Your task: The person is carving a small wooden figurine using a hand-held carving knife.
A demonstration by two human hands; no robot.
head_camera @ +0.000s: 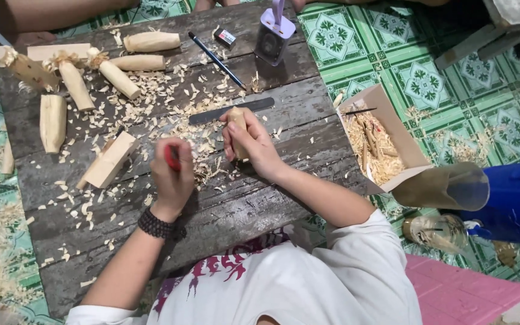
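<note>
Nearest, the left hand (pixel 173 171) is closed around a red-handled knife (pixel 170 157), over a heap of shavings (pixel 203 159) on the dark plank worktop (pixel 242 210). Just right of it, the right hand (pixel 251 144) is clamped on a small wood piece (pixel 238 123), standing upright. A squared wood block (pixel 109 159) lies to the left. Farther off lie a metal ruler (pixel 231 111), a pencil (pixel 216 59) and several carved pegs (pixel 118 78).

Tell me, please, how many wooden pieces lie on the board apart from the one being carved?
8: seven at the far left, one block beside the hand. Shavings may hide more.
</note>
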